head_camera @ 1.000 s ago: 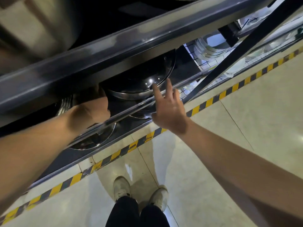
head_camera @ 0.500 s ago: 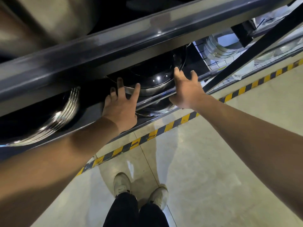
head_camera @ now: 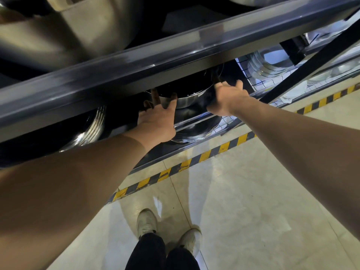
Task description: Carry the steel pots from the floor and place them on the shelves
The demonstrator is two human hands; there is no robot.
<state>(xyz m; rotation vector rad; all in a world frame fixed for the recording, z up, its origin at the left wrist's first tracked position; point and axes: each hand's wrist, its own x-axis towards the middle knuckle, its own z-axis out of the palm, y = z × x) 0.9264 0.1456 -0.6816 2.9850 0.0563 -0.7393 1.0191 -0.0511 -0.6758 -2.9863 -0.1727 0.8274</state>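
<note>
Pot point(head_camera: 187, 100) sits on the middle shelf point(head_camera: 124, 78), tucked under the dark front rail, and I have a hand on each side of it. My left hand point(head_camera: 155, 121) is spread wide with the fingers point(head_camera: 172, 98) pressed flat on the steel wall, thumb side wrapping the near left curve. My right hand point(head_camera: 227, 100) cups the right flank, fingers curled round the far side and partly hidden, so I cannot tell how tightly they close. Two-sided hold makes sense: the pot is broad and smooth, no handle shows, so squeezing from both flanks is my only way to steer it. Arms reach in low because the rail above leaves little headroom.

Inside of the pot looks dark and glossy; I see nothing in it, though most of the mouth is hidden by the rail. Below it a second pot point(head_camera: 196, 131) rests on the lower shelf, its rim showing, contents not visible. A big pot point(head_camera: 68, 36) fills the top shelf, blurred. More steel vessels point(head_camera: 266, 63) stand further right behind a wire mesh. I judge this is final seating, pushing the pot back from the edge.
</note>
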